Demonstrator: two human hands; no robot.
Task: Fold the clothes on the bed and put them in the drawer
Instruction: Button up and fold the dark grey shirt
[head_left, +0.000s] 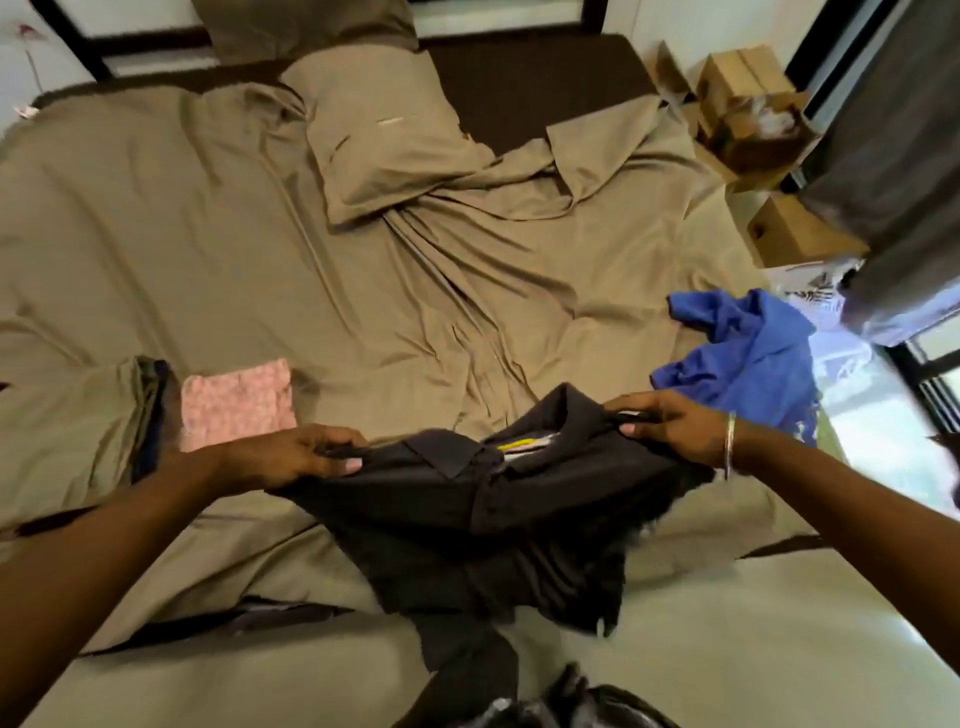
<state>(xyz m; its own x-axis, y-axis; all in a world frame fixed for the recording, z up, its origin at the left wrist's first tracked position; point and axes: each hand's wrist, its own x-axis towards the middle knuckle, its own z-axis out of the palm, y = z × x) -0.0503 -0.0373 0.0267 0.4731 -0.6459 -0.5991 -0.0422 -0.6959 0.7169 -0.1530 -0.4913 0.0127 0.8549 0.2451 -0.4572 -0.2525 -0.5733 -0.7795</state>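
Gripping a black shirt (467, 499), left hand (291, 454), right hand (670, 426), fingers curled

Both hands grip a black shirt (467, 499) by its shoulders, left hand (296, 454) at nine o'clock, right hand (670, 426) at three, above the tan bed (208, 234). A blue garment (748, 358) lies at two o'clock, a pink folded cloth (236, 402) at ten.

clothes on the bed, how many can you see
3: a black shirt gripped by both hands at the near edge, a blue garment at the right edge, a folded pink piece left; others may be hidden.
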